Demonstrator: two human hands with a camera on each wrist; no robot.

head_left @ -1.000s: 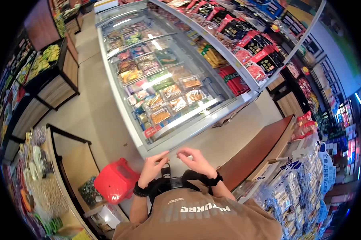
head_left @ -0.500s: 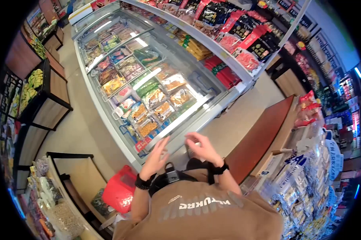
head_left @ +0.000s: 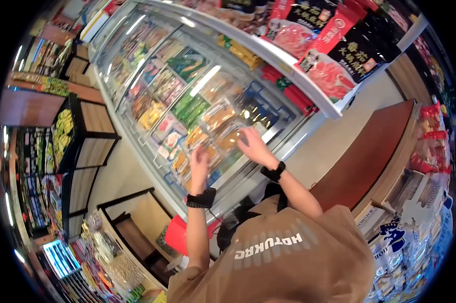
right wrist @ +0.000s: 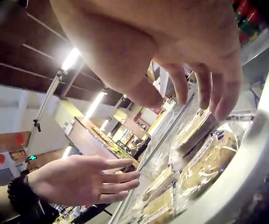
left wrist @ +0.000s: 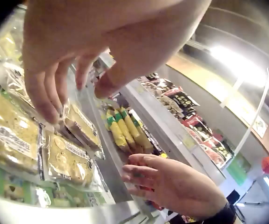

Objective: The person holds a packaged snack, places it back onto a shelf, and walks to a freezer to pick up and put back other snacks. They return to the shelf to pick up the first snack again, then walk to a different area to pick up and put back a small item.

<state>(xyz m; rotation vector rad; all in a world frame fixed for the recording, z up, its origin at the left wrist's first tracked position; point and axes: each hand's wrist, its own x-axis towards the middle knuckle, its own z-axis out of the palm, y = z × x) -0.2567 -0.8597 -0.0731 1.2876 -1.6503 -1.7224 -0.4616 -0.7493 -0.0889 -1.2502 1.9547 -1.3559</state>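
Over the front end of a glass-topped freezer (head_left: 160, 157), both hands hang with spread, slightly bent fingers. My left hand (head_left: 199, 169) is above the flat packs at the near left, and in the left wrist view the left hand (left wrist: 102, 42) has its fingertips close to a clear pack (left wrist: 69, 161); whether they touch cannot be told. My right hand (head_left: 256, 147) is farther right, beside more packs (head_left: 219, 115). The right wrist view shows the right hand (right wrist: 172, 56) with fingers pointing down above wrapped packs (right wrist: 209, 161), holding nothing visible.
Red-and-black bags (head_left: 334, 81) fill the raised shelf at the right. A reddish-brown board (head_left: 364, 151) and bagged goods (head_left: 410, 252) stand at my right. A red container (head_left: 177, 235) and a wooden stand (head_left: 137, 222) are at my left. Yellow fruit (head_left: 64, 132) lies farther back.
Both hands have moved forward from in front of the body to over the freezer's near end. The view has come closer to the freezer and the shelf of bags.
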